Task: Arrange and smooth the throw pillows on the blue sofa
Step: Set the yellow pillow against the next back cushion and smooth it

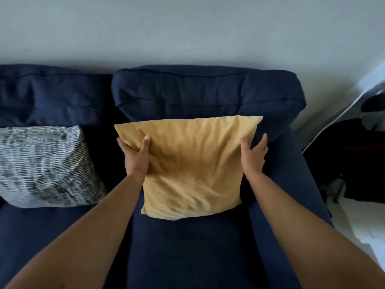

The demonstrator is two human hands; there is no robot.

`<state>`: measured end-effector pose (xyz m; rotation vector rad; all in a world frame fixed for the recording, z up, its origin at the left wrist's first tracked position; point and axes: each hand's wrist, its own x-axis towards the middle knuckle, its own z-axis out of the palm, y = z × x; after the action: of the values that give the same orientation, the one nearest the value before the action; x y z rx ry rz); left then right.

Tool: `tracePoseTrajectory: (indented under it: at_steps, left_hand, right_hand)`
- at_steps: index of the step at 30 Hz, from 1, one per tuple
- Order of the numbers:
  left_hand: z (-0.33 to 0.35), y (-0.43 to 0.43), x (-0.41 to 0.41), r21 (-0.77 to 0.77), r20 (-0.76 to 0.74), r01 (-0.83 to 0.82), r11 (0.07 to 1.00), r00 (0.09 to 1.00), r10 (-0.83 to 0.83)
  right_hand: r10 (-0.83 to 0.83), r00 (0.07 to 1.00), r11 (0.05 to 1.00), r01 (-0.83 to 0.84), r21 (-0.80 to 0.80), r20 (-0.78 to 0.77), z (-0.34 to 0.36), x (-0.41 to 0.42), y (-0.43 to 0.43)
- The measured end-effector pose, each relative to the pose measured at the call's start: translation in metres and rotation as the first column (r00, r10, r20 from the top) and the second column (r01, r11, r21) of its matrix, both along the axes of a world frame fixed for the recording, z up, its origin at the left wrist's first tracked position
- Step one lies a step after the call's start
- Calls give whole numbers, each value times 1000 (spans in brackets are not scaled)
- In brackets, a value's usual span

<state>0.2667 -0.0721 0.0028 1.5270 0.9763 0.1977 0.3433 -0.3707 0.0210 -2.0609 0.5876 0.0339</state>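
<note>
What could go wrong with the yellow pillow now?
The wrinkled mustard-yellow fabric pillow leans tilted against the dark blue sofa's back cushion, so it might flop forward once the left hand and right hand let go. Squeezing its sides could also leave more creases. It sits apart from the grey-and-white patterned pillow, so the pair may look uneven.

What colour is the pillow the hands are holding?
Mustard yellow. The pillow shows best in the head view, held between the left hand and right hand.
</note>
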Motion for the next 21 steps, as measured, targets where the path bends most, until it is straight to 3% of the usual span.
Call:
tracePoseTrajectory:
  at_steps: [3,7,10,15,18,21]
  left_hand:
    - [3,-5,11,20,69,-98,995,993,96]
    - [16,-19,17,130,128,-229,965,969,213]
    - [22,-23,16,208,173,-256,944,959,222]
    - [11,-21,19,229,52,-172,958,985,165]
    - [12,-19,20,245,56,-166,955,986,157]
    - [21,-24,12,531,73,-173,829,985,159]
  right_hand:
    - [-38,999,982,44,181,-34,-6,21,0]
    - [-214,957,974,192,124,197,-3,35,11]
    - [-229,923,973,208,99,311,0,40,7]
    - [-145,974,989,139,47,176,-18,36,0]
    - [-138,969,990,129,59,203,-22,37,0]
    - [-139,959,978,172,-118,245,-22,36,1]
